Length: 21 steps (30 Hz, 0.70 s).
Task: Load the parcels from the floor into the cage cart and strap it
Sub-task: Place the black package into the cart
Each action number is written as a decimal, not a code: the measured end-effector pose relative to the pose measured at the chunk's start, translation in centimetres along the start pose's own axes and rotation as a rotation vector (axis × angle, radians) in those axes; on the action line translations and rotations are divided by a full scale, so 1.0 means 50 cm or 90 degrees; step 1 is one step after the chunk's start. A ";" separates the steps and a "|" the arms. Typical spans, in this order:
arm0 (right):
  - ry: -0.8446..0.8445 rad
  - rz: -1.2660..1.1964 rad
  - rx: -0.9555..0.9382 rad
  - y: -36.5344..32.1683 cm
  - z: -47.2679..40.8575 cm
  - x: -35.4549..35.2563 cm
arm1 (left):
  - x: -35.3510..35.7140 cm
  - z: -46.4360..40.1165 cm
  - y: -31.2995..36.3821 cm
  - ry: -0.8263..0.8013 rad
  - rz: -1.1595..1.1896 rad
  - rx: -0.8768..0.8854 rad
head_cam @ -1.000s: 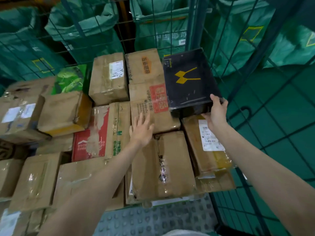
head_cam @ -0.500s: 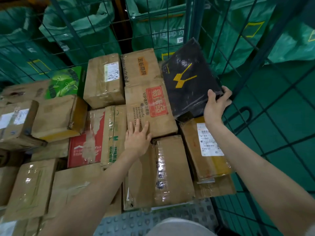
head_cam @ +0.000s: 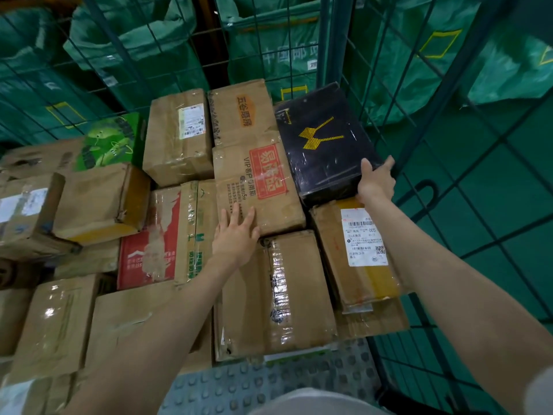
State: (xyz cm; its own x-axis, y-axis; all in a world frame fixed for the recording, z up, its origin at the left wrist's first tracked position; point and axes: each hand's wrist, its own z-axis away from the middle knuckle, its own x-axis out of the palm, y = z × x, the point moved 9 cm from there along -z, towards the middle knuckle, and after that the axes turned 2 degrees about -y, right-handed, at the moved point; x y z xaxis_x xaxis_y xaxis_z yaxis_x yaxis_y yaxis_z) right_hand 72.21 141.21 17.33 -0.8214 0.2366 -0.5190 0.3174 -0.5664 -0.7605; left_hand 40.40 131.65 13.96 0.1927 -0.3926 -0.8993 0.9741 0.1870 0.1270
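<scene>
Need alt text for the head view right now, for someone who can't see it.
The right hand grips the near edge of a black parcel in the cage cart's back right corner, while the left hand lies flat on a brown box with a red label. Taped cardboard parcels fill the cart.

Green everywhere out there: big green sacks (head_cam: 134, 46) stand behind the wire, lined up shoulder to shoulder, printed with yellow square outlines and pale lettering. More sacks (head_cam: 505, 55) bulge to the right of them, up top. Below those, a smooth green floor (head_cam: 493, 205) runs away, crossed by dark grid shadows. Nearest the camera, below the sacks, lies a grey studded mat (head_cam: 269, 381). The light is dim and even, tinted green.
</scene>
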 end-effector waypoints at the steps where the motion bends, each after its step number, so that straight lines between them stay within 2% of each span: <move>1: -0.003 0.046 -0.017 -0.002 -0.001 0.000 | -0.001 0.001 -0.001 0.001 -0.001 -0.001; 5: -0.008 0.267 -0.122 -0.022 0.008 0.003 | 0.000 0.003 0.001 0.001 -0.014 0.001; 10: -0.020 0.376 -0.183 -0.027 0.010 0.016 | 0.001 0.002 0.002 -0.001 -0.018 0.001; 17: -0.081 0.282 -0.159 -0.004 -0.003 0.028 | 0.006 0.000 0.003 -0.012 -0.032 -0.003; 21: -0.132 0.138 -0.116 0.019 -0.017 0.026 | -0.006 0.001 0.004 -0.027 0.006 -0.003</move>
State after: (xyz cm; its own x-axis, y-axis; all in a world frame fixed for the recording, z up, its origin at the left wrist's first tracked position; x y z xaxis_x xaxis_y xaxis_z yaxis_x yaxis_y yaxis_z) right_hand 71.85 141.66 15.61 -0.7980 -0.0502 -0.6005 0.5598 -0.4307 -0.7079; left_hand 40.52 131.76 14.29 0.2064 -0.4287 -0.8795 0.9718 0.1948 0.1331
